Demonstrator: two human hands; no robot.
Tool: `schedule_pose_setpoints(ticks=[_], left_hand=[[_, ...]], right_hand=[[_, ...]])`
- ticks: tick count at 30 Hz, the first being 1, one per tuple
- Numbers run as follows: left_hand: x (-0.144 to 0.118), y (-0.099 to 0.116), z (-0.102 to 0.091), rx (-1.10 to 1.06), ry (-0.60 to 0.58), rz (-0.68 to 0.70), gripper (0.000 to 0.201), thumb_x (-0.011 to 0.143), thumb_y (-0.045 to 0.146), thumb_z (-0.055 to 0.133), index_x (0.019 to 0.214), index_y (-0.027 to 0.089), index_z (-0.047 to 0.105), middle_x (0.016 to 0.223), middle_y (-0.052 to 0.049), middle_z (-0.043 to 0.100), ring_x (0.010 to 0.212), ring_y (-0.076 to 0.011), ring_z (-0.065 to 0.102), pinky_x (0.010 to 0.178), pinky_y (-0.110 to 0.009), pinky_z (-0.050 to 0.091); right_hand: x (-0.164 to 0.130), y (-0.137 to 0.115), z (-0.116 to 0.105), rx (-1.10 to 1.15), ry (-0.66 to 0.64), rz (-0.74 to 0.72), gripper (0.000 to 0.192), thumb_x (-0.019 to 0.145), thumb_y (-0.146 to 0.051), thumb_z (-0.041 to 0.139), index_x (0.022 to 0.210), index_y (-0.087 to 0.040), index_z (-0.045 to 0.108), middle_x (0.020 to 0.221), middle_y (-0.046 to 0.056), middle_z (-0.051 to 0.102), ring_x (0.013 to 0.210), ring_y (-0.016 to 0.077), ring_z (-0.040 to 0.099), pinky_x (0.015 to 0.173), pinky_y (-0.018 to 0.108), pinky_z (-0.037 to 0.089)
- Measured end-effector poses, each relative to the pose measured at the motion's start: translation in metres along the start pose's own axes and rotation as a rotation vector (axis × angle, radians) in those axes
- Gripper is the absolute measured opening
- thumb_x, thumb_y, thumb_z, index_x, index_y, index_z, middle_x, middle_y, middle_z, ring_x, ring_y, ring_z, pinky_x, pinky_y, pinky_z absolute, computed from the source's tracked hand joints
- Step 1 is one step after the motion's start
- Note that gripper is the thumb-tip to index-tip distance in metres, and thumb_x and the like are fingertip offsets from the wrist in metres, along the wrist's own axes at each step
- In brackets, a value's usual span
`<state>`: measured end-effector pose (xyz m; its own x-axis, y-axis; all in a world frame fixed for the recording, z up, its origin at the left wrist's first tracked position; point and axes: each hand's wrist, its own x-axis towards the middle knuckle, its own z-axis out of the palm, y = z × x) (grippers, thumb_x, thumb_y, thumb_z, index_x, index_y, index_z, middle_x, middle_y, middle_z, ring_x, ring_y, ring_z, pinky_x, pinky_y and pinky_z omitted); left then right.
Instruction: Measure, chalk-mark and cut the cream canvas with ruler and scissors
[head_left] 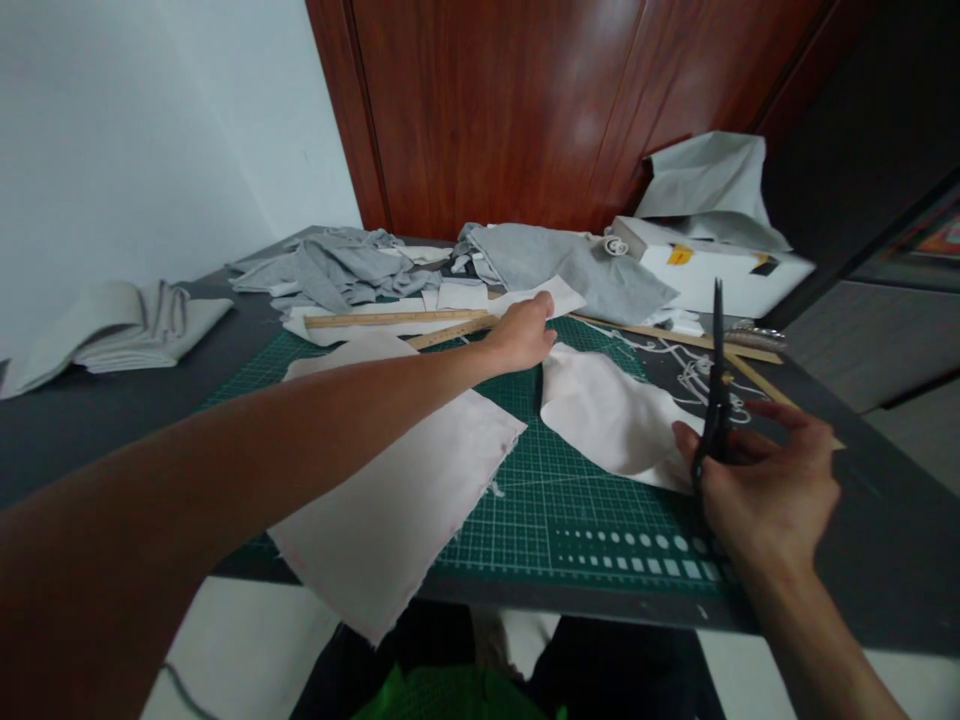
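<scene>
My right hand is wrapped around the handles of black scissors, whose blades point up and away. A white cloth piece stretches from beside the scissors toward my left hand. That left hand reaches across the mat with its fingers closed on white cloth. A white strip sticks out just past its fingers; which piece is pinched is partly hidden. Under my left forearm lies a larger white cloth panel with frayed edges, its near corner hanging over the table's edge.
A green cutting mat covers the dark table. Wooden rulers and white cord lie around it. Grey cloth is heaped at the back, folded cloth sits left, and a white box stands back right.
</scene>
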<state>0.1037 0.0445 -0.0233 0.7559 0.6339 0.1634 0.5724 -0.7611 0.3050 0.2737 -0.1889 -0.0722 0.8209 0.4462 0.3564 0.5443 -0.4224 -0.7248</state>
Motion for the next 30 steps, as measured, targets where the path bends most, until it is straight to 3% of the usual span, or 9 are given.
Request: schedule_pose_setpoints(ticks=[3,6,8,10,12,16,22,26,30], left_hand=[[-0.015,-0.011,-0.016,-0.04,-0.042,0.051,0.04,0.102,0.039,0.072,0.135,0.017,0.065,0.136,-0.012,0.067,0.116,-0.0265,0.07,0.098,-0.048,0.061],[-0.04,-0.026,-0.032,-0.087,-0.298,0.193,0.045,0.08,0.04,0.093,0.115,0.018,0.076,0.111,-0.005,0.077,0.102,-0.0216,0.073,0.087,-0.031,0.059],[-0.057,-0.034,-0.038,-0.082,-0.417,0.268,0.04,0.07,0.036,0.098,0.102,0.022,0.079,0.105,-0.001,0.077,0.1,-0.0198,0.073,0.084,-0.025,0.055],[-0.069,-0.039,-0.037,-0.05,-0.458,0.307,0.028,0.075,0.032,0.095,0.092,0.02,0.077,0.107,-0.002,0.075,0.101,-0.0193,0.071,0.088,-0.027,0.055],[-0.074,-0.043,-0.033,-0.012,-0.462,0.32,0.022,0.088,0.033,0.086,0.098,0.017,0.075,0.112,-0.005,0.073,0.102,-0.0205,0.071,0.092,-0.035,0.058],[-0.069,-0.049,-0.024,0.042,-0.371,0.269,0.033,0.104,0.039,0.07,0.127,0.016,0.067,0.125,-0.009,0.071,0.106,-0.0234,0.072,0.092,-0.045,0.063],[-0.068,-0.057,-0.028,0.088,0.008,0.128,0.036,0.103,0.038,0.071,0.132,0.017,0.066,0.133,-0.011,0.067,0.117,-0.0269,0.068,0.1,-0.05,0.059],[-0.104,-0.043,-0.038,0.061,0.084,0.135,0.033,0.089,0.019,0.078,0.12,0.015,0.067,0.122,-0.01,0.07,0.113,-0.0273,0.067,0.101,-0.045,0.053],[-0.166,-0.014,-0.044,-0.003,0.011,0.195,0.015,0.088,0.021,0.078,0.1,0.019,0.07,0.1,-0.002,0.072,0.094,-0.0205,0.068,0.089,-0.034,0.049]], right_hand=[[0.002,0.003,0.001,0.025,0.006,-0.003,0.073,0.072,-0.047,0.088,0.134,-0.024,0.058,0.085,0.007,0.08,0.091,0.0414,0.08,0.094,0.053,0.059],[0.004,0.007,0.002,0.047,0.014,0.009,0.073,0.072,-0.049,0.089,0.133,-0.025,0.058,0.089,0.008,0.08,0.093,0.0411,0.08,0.097,0.055,0.058],[0.006,0.01,0.003,0.066,0.017,0.022,0.074,0.07,-0.05,0.089,0.133,-0.025,0.058,0.089,0.008,0.08,0.091,0.0405,0.08,0.097,0.055,0.058],[0.007,0.012,0.004,0.081,0.017,0.03,0.074,0.069,-0.048,0.09,0.133,-0.025,0.059,0.087,0.007,0.079,0.087,0.0395,0.079,0.095,0.055,0.059],[0.008,0.012,0.004,0.087,0.019,0.026,0.073,0.069,-0.045,0.09,0.132,-0.025,0.06,0.085,0.006,0.077,0.085,0.0389,0.079,0.094,0.054,0.059],[0.009,0.015,0.006,0.116,0.035,0.017,0.074,0.067,-0.048,0.09,0.132,-0.027,0.061,0.083,0.003,0.076,0.085,0.0378,0.079,0.087,0.05,0.059],[0.011,0.02,0.009,0.147,0.052,0.015,0.073,0.065,-0.046,0.093,0.128,-0.027,0.062,0.079,0.0,0.075,0.08,0.0348,0.078,0.081,0.044,0.056],[0.01,0.018,0.009,0.172,0.045,0.015,0.072,0.066,-0.044,0.093,0.129,-0.027,0.061,0.079,-0.001,0.074,0.079,0.0326,0.077,0.081,0.043,0.055],[0.01,0.019,0.008,0.166,0.074,-0.008,0.069,0.065,-0.043,0.094,0.124,-0.026,0.063,0.076,-0.001,0.072,0.075,0.0331,0.074,0.079,0.045,0.053]])
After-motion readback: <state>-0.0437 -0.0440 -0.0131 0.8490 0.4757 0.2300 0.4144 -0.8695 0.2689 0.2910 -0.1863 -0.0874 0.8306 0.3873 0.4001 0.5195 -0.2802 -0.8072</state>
